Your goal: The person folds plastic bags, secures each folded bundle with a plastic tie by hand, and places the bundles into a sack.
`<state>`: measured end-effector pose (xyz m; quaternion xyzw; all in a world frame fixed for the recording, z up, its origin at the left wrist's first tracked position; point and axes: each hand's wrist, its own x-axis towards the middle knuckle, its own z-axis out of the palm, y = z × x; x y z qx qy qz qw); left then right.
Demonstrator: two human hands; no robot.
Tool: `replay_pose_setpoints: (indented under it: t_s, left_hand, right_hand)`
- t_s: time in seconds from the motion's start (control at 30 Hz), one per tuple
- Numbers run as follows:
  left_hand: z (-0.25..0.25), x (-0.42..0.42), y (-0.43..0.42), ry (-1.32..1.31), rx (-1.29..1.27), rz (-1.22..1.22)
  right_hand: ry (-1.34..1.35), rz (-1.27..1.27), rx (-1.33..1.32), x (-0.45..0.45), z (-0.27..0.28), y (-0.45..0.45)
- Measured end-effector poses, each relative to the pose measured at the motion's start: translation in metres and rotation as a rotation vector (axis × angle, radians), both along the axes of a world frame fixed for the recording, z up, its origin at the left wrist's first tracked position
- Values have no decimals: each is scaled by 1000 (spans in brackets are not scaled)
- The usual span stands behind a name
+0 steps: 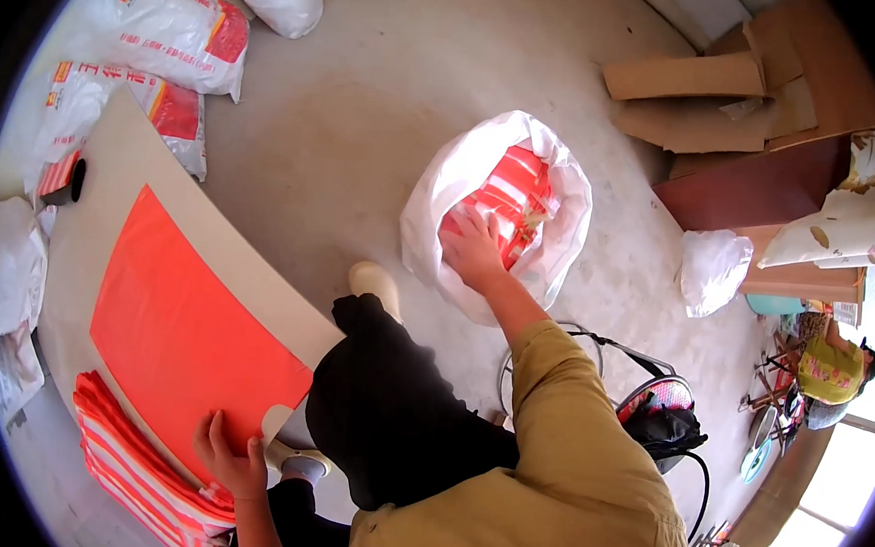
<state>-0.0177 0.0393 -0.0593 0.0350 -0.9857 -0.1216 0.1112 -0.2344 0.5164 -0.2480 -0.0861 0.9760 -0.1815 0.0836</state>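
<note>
My right hand [473,248] reaches into a white sack [432,198] and lies on red-and-white striped bundles [511,190], its fingers apart. Near the lower edge of a flat red sheet [179,323], my left hand [236,459] rests with fingers spread. The sheet lies on a pale board or tabletop [248,262]. Beside my left hand, a stack of red-and-white striped pieces [135,466] sits along the board's lower left edge.
Printed white sacks [172,32] lie at the upper left. Cardboard boxes [690,78] stand at the upper right, above a white plastic bag [714,272]. A round-framed stool or chair [658,399] is beside my right arm. Another person [832,368] sits far right.
</note>
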Motion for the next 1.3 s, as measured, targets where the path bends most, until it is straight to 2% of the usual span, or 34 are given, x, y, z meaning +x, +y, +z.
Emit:
replay_pose_setpoints:
  t_s: [0.1, 0.23, 0.33, 0.47, 0.53, 0.57, 0.67, 0.77, 0.8, 0.83, 0.9, 0.93, 0.97, 1.07, 1.13, 1.17, 1.27, 1.3]
  left_hand:
    - [-1, 2, -2, -33, 20, 17]
    - [-3, 0, -3, -14, 33, -11]
    - [0, -1, -1, -12, 17, -3]
    - [5, -4, 7, -16, 21, 34]
    - [8, -3, 10, -19, 24, 42]
    - [8, -4, 11, -12, 26, 39]
    - [8, -7, 13, 8, 51, 24]
    - [7, -10, 17, 68, 70, 5]
    - [8, -9, 17, 89, 66, 8]
    - [10, -9, 19, 108, 80, 12]
    - [14, -9, 21, 127, 100, 2]
    - [15, -10, 21, 131, 112, -13]
    - [16, -10, 19, 135, 104, -25]
    - [4, 1, 21, 135, 56, -23]
    - [25, 20, 39, -1, 2, -20]
    - [26, 33, 50, 16, 27, -33]
    - [38, 79, 87, -74, 86, -149]
    - [42, 94, 100, -131, 110, -208]
  right_hand:
    - [114, 12, -21, 1, -8, 2]
    - [-9, 97, 243, 0, 0, -13]
    - [-50, 97, 311, -3, 2, -22]
    - [59, 99, 251, -6, -7, -5]
    - [128, 80, 129, 1, 18, 3]
    - [-23, 83, 273, 5, 39, 2]
    - [-39, 157, 324, -7, 23, 19]
    - [176, -163, 200, -23, -14, 34]
    - [409, -263, -420, -14, 22, 22]
    - [409, -252, -422, -14, 57, 6]
    - [516, -106, -404, -33, 68, -8]
    - [561, -72, -511, -36, 92, -28]
    - [495, -80, -595, -41, 115, -45]
    - [477, 122, -752, -54, 176, -98]
    - [316, 222, -788, -38, 235, -144]
    - [265, 333, -777, -31, 251, -164]
    - [39, 640, -542, 36, 312, -229]
    - [91, 831, -411, 54, 311, -244]
